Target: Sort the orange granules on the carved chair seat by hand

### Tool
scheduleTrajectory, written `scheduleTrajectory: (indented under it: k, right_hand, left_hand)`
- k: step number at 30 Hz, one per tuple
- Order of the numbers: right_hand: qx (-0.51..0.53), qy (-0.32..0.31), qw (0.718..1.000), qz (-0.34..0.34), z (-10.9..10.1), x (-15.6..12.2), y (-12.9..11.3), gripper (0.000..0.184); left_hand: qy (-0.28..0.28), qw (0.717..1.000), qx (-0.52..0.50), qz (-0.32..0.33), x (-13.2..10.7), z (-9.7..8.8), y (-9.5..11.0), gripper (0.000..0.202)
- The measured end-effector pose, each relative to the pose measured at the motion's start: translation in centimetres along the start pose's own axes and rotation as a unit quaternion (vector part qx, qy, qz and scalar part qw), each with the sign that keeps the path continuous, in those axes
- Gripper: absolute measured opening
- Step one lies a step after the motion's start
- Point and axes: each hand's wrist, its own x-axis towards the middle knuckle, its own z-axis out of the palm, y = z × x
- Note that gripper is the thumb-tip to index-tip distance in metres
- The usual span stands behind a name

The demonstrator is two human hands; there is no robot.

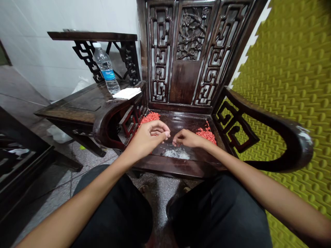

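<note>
Over the seat of a dark carved wooden chair [181,120], my left hand [150,136] has its fingers curled and the thumb meeting the fingertips. Whatever lies in that pinch is too small to name. My right hand [188,138] faces it a short gap away, fingers bent down and pressed together, their contents hidden. Small red pieces are heaped at the seat's left side in one pile [152,117], partly behind my left hand. A second red pile [209,135] lies at the right, behind my right wrist. Below both hands spreads a patch of small whitish, translucent bits [177,154].
Curved armrests [279,137] flank the seat. On the wooden side table [77,103] at left stand a water bottle [108,74] with a blue label and a stack of white tissues [127,93]. A yellow-green textured mat [292,79] covers the right side.
</note>
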Motion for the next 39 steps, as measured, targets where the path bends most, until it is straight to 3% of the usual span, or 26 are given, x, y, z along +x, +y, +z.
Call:
scheduleTrajectory:
  k: [5,13,17,22,29,35,39]
  right_hand:
    - [-0.012,0.018,0.999,0.024,0.1,0.0,0.1,0.021]
    - [0.076,0.006,0.994,0.079,0.6,0.0,0.6,0.018]
    - [0.121,0.001,0.991,0.060,0.2,-0.6,-0.9,0.016]
    - [0.165,0.031,0.986,0.009,-0.8,-2.2,-4.5,0.019]
    - [0.015,0.108,0.992,-0.064,0.1,-4.1,-9.0,0.026]
    - [-0.051,0.140,0.985,-0.087,0.8,-4.5,-10.0,0.028]
    - [-0.059,0.171,0.978,-0.100,0.5,-4.7,-10.5,0.028]
  left_hand:
    - [0.005,1.000,0.020,-0.020,0.1,-0.4,0.2,0.012]
    - [0.004,0.999,0.039,-0.007,0.2,-0.4,-0.2,0.009]
    - [-0.006,0.996,0.091,0.012,0.3,-0.5,-0.9,0.009]
    - [-0.007,0.979,0.205,0.014,0.1,-0.7,-1.7,0.011]
    - [-0.034,0.972,0.234,0.004,-0.4,0.0,-1.2,0.013]
    - [-0.034,0.967,0.252,0.001,-0.6,0.3,-0.7,0.014]
    - [-0.018,0.983,0.182,0.009,-0.4,0.2,-0.5,0.011]
